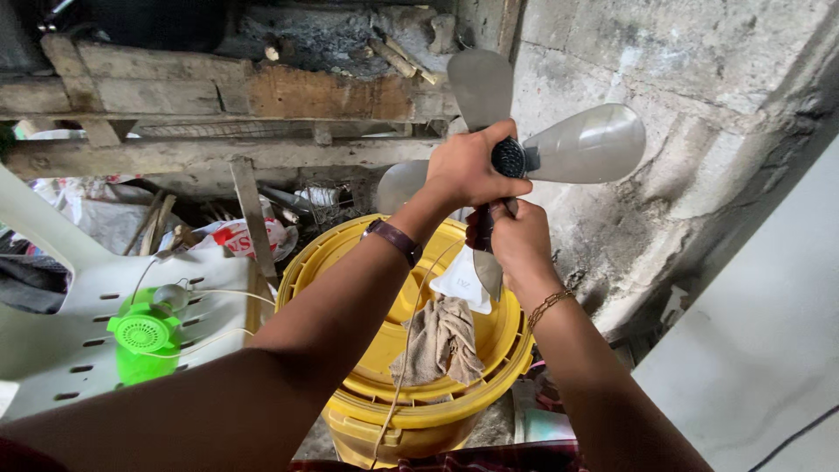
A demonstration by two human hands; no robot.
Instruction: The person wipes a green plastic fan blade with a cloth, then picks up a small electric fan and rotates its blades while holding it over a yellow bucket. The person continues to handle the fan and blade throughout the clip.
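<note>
Below the hands, a yellow bucket [419, 411] carries a beige rag [441, 341] on its lid. The right hand [517, 240] is closed around the lower part of a translucent fan blade assembly [559, 144], held up in front of the person. Just above, the left hand [468, 166] grips the assembly at its black hub [509, 157]. Left of the hands, a green gadget [140, 336] rests on a white plastic chair [61, 350]. Beyond the hands stands a wooden bench [218, 96].

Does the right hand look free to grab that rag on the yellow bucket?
Probably not as it is: the right hand is gripping the fan blade, as is the left hand. The rag lies uncovered just below on the bucket.
</note>
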